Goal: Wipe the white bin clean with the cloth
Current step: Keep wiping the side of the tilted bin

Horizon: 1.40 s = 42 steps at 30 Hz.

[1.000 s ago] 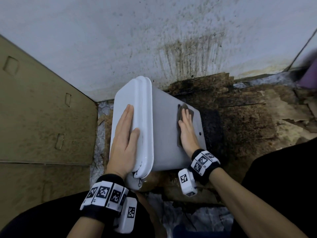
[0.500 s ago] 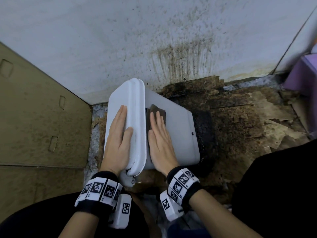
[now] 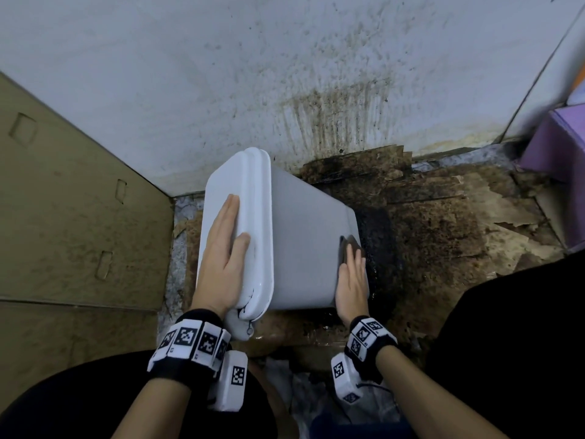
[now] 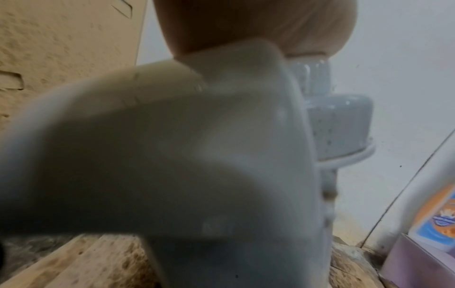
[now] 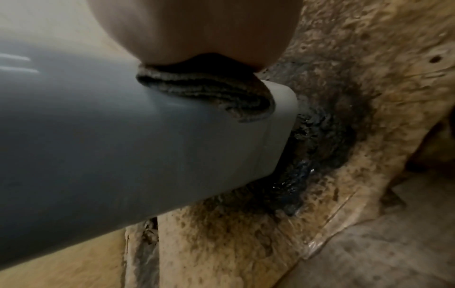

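Observation:
The white bin lies on its side on the dirty floor, its lid end toward the left and its base toward the right. My left hand lies flat on the lid, fingers straight, thumb on the lid's rim. My right hand presses a dark folded cloth flat against the bin's side near the base end. In the right wrist view the cloth bunches under my palm at the bin's base edge. The left wrist view is filled by the blurred lid.
Wet, blackened cardboard covers the floor to the right of the bin. A stained white wall stands behind. A brown cardboard sheet leans on the left. A purple box sits at the far right. My dark-clothed knees frame the bottom.
My right hand has slid the cloth from beside the lid rim across the bin's side to the base end on the right. The left hand has stayed on the lid.

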### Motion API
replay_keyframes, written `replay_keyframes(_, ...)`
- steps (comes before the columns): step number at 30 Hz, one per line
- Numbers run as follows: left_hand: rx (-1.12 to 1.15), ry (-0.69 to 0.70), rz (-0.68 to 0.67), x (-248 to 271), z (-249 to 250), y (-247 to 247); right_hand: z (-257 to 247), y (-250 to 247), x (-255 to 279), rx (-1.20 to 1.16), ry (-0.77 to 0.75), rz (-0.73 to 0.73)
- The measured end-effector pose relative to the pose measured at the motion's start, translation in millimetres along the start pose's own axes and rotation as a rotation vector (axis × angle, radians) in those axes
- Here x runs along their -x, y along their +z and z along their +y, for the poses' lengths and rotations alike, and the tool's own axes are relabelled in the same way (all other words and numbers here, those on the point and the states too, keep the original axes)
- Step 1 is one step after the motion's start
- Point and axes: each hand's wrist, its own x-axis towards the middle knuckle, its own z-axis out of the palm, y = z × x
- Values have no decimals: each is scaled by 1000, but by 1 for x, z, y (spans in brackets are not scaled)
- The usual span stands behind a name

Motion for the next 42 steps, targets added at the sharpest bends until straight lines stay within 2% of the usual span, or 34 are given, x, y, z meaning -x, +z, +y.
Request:
replay_keyframes(3, -8, 1, -8, 0, 1, 0, -12, -3, -1, -41, 106, 17)
replay_keyframes(12, -11, -15, 0, 2, -4, -5, -27, 4, 13, -151, 112, -16)
replay_keyframes(18, -28, -8, -1, 1, 0, -2, -78, 16, 49, -208, -7, -43)
replay_keyframes(24, -42, -4, -4, 1, 2, 1, -124, 23, 78, -247, -228, -180)
replay_keyframes(30, -30, 3, 1, 0, 3, 4, -100, 11, 78, -31, -461, -166)
replay_keyframes(34, -34, 0, -2, 1, 3, 3, -81, 3, 67, 54, -528, -135)
replay_keyframes(38, -36, -2, 2, 2, 4, 2, -51, -1, 52, 26, -473, -114)
replay_keyframes(42, -17, -9, 1, 2, 7, 3, -6, -9, 31, 0, -302, -83)
